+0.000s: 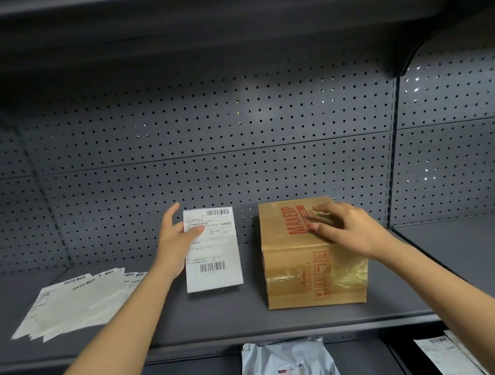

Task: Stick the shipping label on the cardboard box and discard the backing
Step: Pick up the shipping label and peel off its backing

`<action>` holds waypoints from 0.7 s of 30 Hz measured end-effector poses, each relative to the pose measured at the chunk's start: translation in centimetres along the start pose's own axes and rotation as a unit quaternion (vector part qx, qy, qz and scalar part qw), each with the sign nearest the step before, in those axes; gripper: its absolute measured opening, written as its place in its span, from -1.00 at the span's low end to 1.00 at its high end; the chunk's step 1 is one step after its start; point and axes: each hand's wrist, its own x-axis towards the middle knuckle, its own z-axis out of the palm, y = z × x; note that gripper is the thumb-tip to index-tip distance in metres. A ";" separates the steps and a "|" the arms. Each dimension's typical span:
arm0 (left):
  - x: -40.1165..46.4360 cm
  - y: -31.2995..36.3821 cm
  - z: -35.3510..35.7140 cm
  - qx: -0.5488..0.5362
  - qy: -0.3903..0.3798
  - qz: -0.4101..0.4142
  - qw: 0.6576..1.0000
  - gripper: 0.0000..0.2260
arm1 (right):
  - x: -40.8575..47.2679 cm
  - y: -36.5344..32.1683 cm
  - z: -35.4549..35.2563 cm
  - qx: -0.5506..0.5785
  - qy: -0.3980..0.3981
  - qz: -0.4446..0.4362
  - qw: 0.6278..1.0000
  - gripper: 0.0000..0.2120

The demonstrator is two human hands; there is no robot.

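The fingers point(194, 230) of the left hand point(175, 243) pinch the upper left edge of the shipping label point(211, 249), thumb across its printed face, holding the sheet upright at centre frame. The right hand point(349, 228) lies spread and flat, fingers loosely splayed and gripping nothing, on top of the cardboard box point(312, 260). A grey shelf point(223, 318) spans the lower middle of the frame, backed by a perforated panel point(204, 137). The box stands on it right of centre, printed MAKEUP in red and wrapped with clear tape. A fanned stack of labels point(75, 300) lies at lower left. Below the shelf edge, a grey mailer bag point(286, 369) shows at bottom centre.
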 end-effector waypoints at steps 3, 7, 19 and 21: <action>-0.5 2.0 0.5 -0.013 -0.004 0.014 1.000 -0.39 | 0.1 0.1 -0.1 0.023 -0.002 0.005 1.000 -0.57; -1.1 4.7 1.8 -0.028 -0.010 0.043 0.999 -0.40 | 0.3 0.0 -0.2 0.057 -0.001 0.018 0.998 -0.54; -3.4 9.0 9.7 -0.072 -0.121 0.110 0.984 -0.36 | 1.5 -4.4 -1.4 0.483 0.009 0.032 0.875 -0.87; -3.7 9.1 10.6 -0.079 -0.128 0.110 0.982 -0.36 | 1.5 -4.5 -1.9 0.514 0.025 0.043 0.857 -0.92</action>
